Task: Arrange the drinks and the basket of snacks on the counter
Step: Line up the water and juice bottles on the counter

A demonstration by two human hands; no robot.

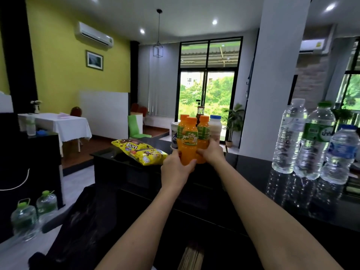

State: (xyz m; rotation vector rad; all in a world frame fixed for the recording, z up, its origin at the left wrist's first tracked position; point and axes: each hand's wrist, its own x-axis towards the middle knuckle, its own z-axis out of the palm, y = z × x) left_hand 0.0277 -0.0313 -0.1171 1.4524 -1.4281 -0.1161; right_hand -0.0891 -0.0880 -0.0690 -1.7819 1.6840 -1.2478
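Near the table's (pixel 253 168) far edge, the left hand (pixel 175 169) curls its fingers (pixel 191 163) round the front juice bottle (pixel 188 141). The right hand (pixel 211 152) grips the right juice bottle (pixel 203 131). A snack bag (pixel 140 151) lies just left.

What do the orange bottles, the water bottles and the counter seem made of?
The orange bottles look like glossy plastic with printed labels. The water bottles are clear ribbed plastic. The counter is polished black, perhaps stone or glass: it mirrors the bottles.
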